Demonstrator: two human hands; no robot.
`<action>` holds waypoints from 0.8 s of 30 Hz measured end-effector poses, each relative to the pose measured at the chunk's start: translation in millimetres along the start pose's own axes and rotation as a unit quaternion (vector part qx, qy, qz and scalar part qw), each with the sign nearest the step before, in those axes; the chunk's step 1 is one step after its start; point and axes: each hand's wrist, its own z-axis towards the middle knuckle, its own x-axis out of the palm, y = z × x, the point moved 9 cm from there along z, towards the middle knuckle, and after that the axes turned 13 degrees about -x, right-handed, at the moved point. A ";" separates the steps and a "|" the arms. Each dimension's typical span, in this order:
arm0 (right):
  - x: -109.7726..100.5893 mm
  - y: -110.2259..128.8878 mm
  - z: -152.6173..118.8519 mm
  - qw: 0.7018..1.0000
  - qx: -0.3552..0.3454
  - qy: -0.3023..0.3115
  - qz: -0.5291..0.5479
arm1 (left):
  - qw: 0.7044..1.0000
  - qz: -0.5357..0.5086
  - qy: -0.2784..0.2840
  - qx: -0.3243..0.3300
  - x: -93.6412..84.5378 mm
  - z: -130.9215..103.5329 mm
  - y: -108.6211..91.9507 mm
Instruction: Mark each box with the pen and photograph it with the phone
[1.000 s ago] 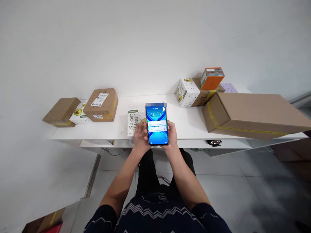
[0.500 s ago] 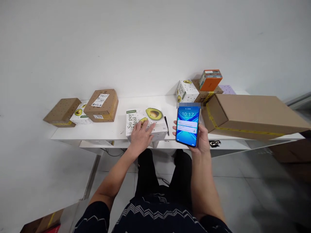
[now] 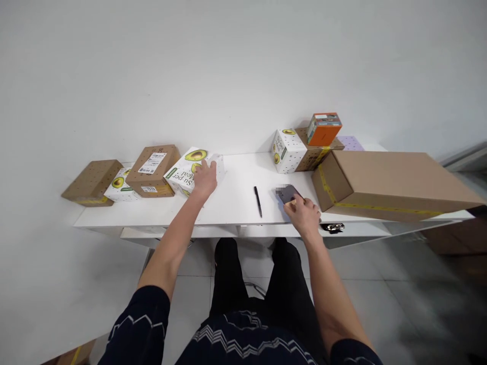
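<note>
My left hand [image 3: 205, 178] grips the top right part of a white cardboard box [image 3: 183, 169] with avocado pictures and "Su-per Meal" print. The box sits at an angle against a brown carton [image 3: 146, 177] with a white label. Over on the right, my right hand [image 3: 305, 214] has its fingers on the near edge of a smartphone [image 3: 289, 193]. The phone is low at the table, its screen dark; whether it rests flat I cannot tell. A black pen [image 3: 258, 202] lies between my two hands.
Further left are another brown carton [image 3: 93, 182] and a small avocado box [image 3: 122, 186]. An orange box [image 3: 324, 129] sits on a brown box beside a white avocado box [image 3: 291, 152]. One long carton [image 3: 399, 177] overhangs the front of the white table [image 3: 239, 192]. Shiny metal [image 3: 335, 227] lies on the lower shelf.
The avocado box has moved left and back and turned, with my left hand on it. My right hand has lowered the phone from upright to the table, and its lit screen has gone dark.
</note>
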 end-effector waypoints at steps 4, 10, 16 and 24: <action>4.3 -1.9 4.7 0.999 -0.002 -0.002 -0.044 | 0.993 0.016 0.020 0.111 9.0 2.2 3.4; 19.0 -16.5 4.6 1.000 0.030 -0.003 -0.006 | 0.997 0.016 -0.019 0.072 24.8 37.3 18.5; 1.7 -13.0 32.4 0.995 0.001 -0.073 0.070 | 0.982 -0.116 -0.126 0.076 8.6 72.2 0.8; -33.6 -9.4 148.9 0.968 0.042 -0.182 0.166 | 0.948 -0.208 -0.139 0.198 70.2 -60.0 -18.8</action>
